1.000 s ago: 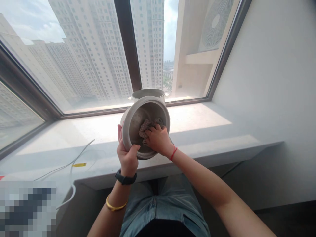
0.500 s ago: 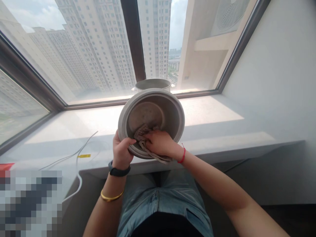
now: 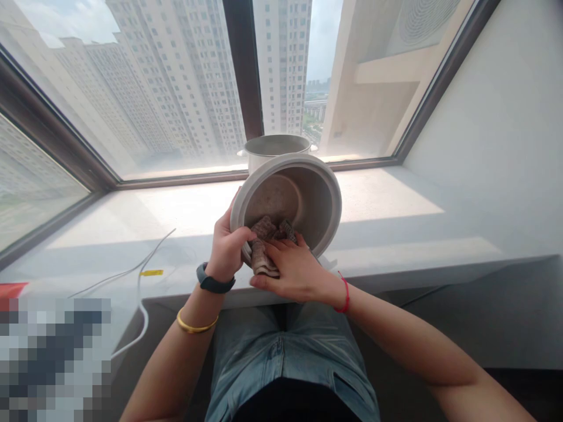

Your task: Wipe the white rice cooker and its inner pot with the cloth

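A round, wide-rimmed grey pot (image 3: 319, 205) is tilted with its open mouth toward me, over the front of the sill. My left hand (image 3: 231, 243) is closed on its left rim, thumb over the edge and the other fingers mostly hidden behind. A brown patterned cloth (image 3: 264, 227) lies bunched inside the lower wall and folds out over the rim. With my right hand (image 3: 297, 266) I grip and press this cloth against the pot's lower edge; some fingertips are hidden in its folds.
Behind stands a white pot (image 3: 259, 159) with two side handles, close to the window frame (image 3: 250, 70). On the left of the white sill (image 3: 382, 205) lies a white cable (image 3: 143, 319) with a yellow tag (image 3: 152, 272). A blurred-out patch covers the lower left corner.
The tilted pot has shifted slightly right and turned a little. My right hand has moved down and out toward the rim, its fingers flatter, drawing the cloth over the edge.
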`<state>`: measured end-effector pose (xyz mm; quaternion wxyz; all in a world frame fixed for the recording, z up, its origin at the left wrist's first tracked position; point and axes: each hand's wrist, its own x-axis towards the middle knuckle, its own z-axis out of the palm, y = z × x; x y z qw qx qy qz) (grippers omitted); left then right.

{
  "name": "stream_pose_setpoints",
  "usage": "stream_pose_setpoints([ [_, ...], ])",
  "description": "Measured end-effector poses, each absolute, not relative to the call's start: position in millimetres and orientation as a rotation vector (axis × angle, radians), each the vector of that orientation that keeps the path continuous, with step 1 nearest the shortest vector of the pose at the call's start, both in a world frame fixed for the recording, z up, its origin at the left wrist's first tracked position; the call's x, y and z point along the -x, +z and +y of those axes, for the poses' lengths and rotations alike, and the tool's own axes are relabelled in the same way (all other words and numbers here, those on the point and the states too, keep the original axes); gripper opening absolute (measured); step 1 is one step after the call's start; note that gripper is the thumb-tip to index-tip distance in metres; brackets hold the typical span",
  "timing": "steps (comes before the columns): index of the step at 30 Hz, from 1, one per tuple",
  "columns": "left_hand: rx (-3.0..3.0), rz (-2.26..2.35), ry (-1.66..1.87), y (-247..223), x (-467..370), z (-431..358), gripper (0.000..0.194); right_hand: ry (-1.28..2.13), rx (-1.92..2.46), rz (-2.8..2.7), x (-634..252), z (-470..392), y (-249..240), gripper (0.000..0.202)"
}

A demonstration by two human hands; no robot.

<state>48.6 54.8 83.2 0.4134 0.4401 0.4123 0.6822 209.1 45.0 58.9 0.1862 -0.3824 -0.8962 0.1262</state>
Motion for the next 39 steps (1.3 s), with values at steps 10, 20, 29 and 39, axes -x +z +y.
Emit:
stream_pose_setpoints([
  [10,-1.005,1.03,1.793,93,-41,55,0.032,0.289,0.923,-2.697,-208,65,66,0.053],
  [20,-1.065,1.016,1.52,109,-25,82,0.054,-0.092,1.039,-2.97,-226,71,68,0.054],
  [29,-1.096,0.942,1.428,103,-28,100,0.057,-0.053,1.109,-2.903,-224,72,57,0.051],
  [39,-1.131,1.034,1.623,99,-27,107,0.067,0.004,1.21,-2.809,-213,74,57,0.038],
])
